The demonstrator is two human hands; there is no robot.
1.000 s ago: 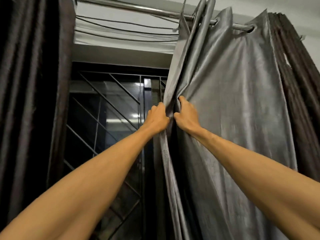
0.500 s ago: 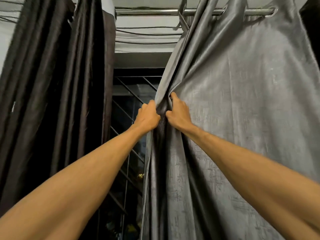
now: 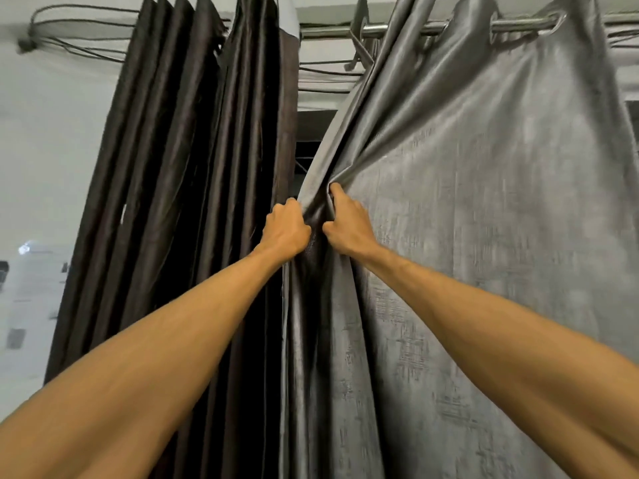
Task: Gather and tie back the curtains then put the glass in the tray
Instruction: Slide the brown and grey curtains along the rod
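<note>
A wide grey curtain (image 3: 484, 219) hangs by eyelets from a metal rod (image 3: 449, 27) and fills the right half of the view. My left hand (image 3: 285, 231) and my right hand (image 3: 347, 226) both grip its bunched left edge, side by side at about chest height. A dark brown curtain (image 3: 193, 167) hangs in tight folds just left of my hands, almost touching the grey one. No glass or tray is in view.
A pale wall (image 3: 45, 160) lies left of the dark curtain. Dark cables (image 3: 76, 15) run along the top of the wall. Only a thin dark strip of window (image 3: 302, 157) shows between the two curtains.
Both hands have drawn the grey curtain's edge leftwards. The window gap has shrunk to a sliver and the dark curtain now sits right beside my hands.
</note>
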